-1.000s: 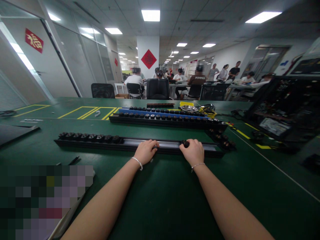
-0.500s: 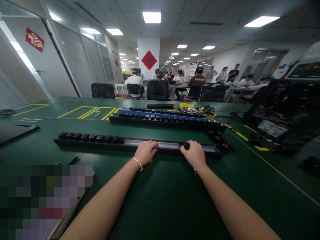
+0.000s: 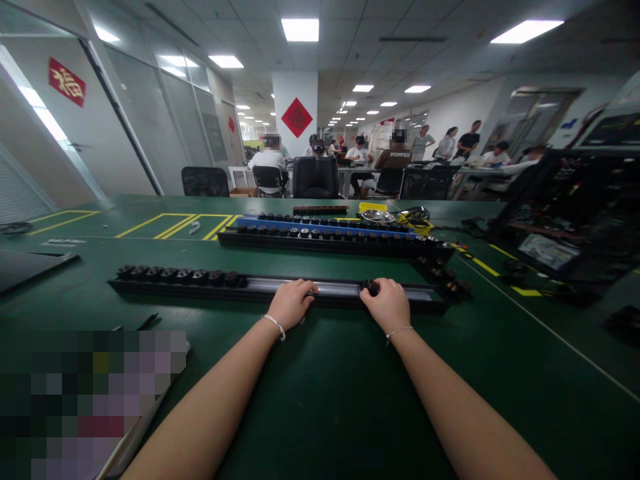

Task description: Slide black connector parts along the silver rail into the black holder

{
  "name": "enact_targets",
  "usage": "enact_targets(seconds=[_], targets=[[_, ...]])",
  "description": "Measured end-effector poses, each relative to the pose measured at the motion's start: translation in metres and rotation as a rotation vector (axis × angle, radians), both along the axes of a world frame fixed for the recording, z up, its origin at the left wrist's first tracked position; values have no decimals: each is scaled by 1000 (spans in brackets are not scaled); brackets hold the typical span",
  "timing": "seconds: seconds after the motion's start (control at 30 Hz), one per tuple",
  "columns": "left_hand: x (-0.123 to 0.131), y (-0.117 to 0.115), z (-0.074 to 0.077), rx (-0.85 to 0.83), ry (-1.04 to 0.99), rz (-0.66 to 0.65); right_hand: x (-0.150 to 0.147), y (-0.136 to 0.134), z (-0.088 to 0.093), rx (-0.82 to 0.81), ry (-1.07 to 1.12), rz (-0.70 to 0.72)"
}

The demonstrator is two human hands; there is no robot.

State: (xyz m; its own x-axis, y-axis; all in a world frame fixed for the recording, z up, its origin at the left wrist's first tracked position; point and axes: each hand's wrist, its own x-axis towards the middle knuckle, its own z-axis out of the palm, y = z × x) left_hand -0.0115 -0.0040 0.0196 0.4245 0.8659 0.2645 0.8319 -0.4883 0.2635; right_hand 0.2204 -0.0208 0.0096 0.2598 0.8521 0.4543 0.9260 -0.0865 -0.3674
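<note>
A long black channel (image 3: 335, 289) with a pale, shiny inner floor lies across the table before me. A row of small round black parts (image 3: 184, 275) with metallic tops fills its left end. My left hand (image 3: 291, 301) is closed over the near wall of the channel at about its middle, fingers curled inside. Farther right, my right hand (image 3: 387, 303) pinches one small round black part (image 3: 370, 287) at the channel. The undersides of the fingers are hidden, and I cannot tell whether that part touches the channel floor.
Behind lie a second filled black channel (image 3: 330, 244) and a blue strip (image 3: 250, 223). Loose dark parts (image 3: 445, 277) sit by the channel's right end. A metal dish (image 3: 376, 217) and an open black equipment case (image 3: 555, 220) stand beyond. Several people sit at far tables.
Both hands keep their place and grip on the channel and the round part. The view has shifted very slightly.
</note>
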Motion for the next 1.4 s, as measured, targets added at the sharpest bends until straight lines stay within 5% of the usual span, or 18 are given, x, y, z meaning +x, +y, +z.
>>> enact_targets(seconds=[1.4], targets=[[-3, 4, -5, 73, 0, -30, 18, -10, 14, -159, -60, -259]])
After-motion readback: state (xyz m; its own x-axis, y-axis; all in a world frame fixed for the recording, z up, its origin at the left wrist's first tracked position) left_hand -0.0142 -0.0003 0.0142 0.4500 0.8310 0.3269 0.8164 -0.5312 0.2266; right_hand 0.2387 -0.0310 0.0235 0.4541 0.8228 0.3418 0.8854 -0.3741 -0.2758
